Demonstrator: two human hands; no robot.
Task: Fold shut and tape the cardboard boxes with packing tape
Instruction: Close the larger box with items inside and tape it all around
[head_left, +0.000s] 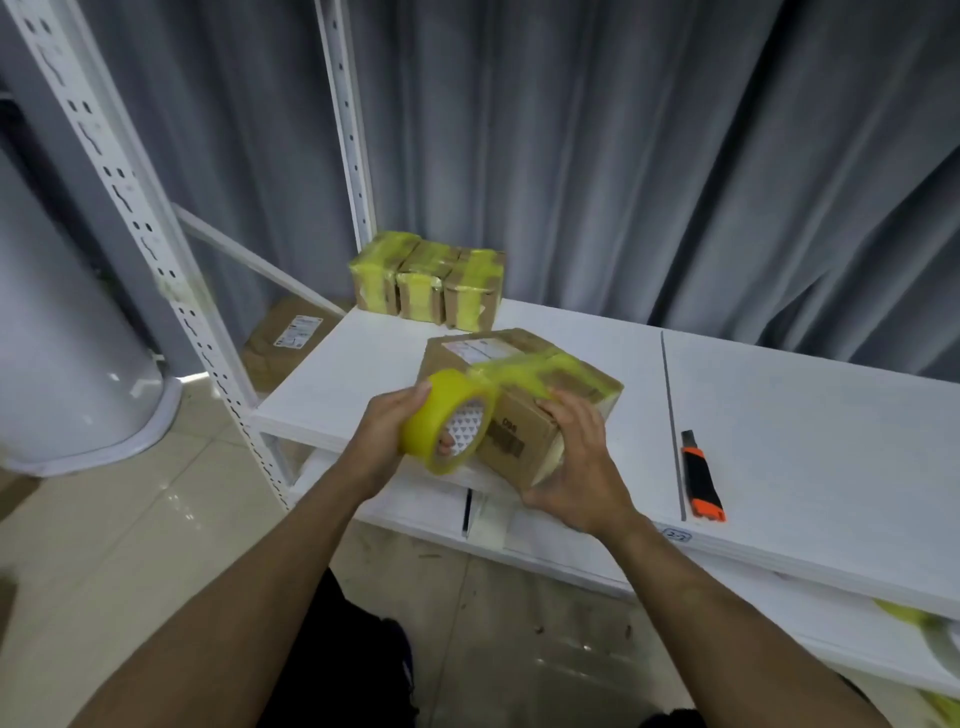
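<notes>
yellow tape roll (445, 427) sits gripped in your left hand (387, 434), core facing you, strip running right across the cardboard box (519, 410). your right hand (579, 467) clasps its near corner.

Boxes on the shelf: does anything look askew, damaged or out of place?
The box in the right hand lies askew to the shelf edge; tape from the left hand's roll crosses it crooked and wrinkled.
</notes>
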